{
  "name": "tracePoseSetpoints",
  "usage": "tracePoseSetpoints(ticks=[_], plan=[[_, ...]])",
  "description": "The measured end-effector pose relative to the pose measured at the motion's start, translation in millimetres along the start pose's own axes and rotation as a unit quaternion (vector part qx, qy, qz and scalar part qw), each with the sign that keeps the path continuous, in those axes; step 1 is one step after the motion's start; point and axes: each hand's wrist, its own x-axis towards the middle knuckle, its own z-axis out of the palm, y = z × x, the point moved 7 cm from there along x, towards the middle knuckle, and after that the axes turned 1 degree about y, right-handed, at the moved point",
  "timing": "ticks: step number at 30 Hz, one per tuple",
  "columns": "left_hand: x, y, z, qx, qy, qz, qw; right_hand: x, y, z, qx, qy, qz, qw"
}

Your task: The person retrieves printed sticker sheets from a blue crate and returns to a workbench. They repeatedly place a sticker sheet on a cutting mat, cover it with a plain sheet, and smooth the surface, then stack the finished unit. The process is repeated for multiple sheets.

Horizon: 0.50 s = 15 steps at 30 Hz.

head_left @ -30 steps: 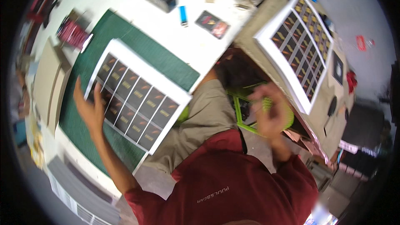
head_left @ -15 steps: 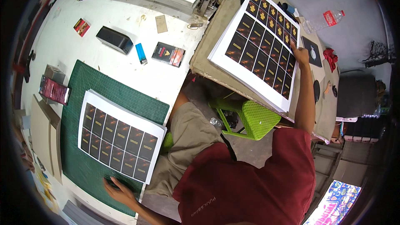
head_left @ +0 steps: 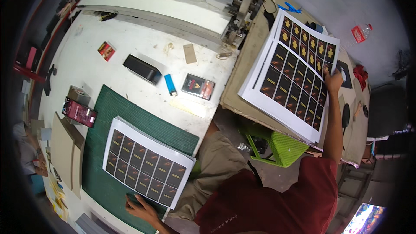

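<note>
Your right grip (head_left: pixel 333 81) rests at the right-hand edge of the printed stack (head_left: pixel 297 71) on the beige table (head_left: pixel 232 100), fingertips touching its margin; you cannot tell from this view whether thumb and fingers pinch a sheet or merely lie on it. From that grip the stack lies to your left, its grid of dark cards slanting from the far end, with yellow shapes, toward your near side. Your left grip (head_left: pixel 143 212) is well apart from it, fingers bent beside a dark object (head_left: pixel 131 198), though whether they clamp it you cannot tell. That hand is nearer the second printed stack (head_left: pixel 145 162), just beyond your fingers on the green mat (head_left: pixel 96 182), long axis running from upper left to lower right, corner by your leg.
</note>
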Motion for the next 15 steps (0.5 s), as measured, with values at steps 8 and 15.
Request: tracePoseSetpoints(ticks=[8,15], plan=[[52.1,11.3,-38.0,-0.153,0.029,0.043,0.987,-1.6,14.4,-1.0,0.113,0.075,-0.019,0.991],[155.3,16.6,-222.3,-0.084,0.340,0.114,0.930,1.3,2.7,-11.9,0.048,0.147,-0.135,0.979]])
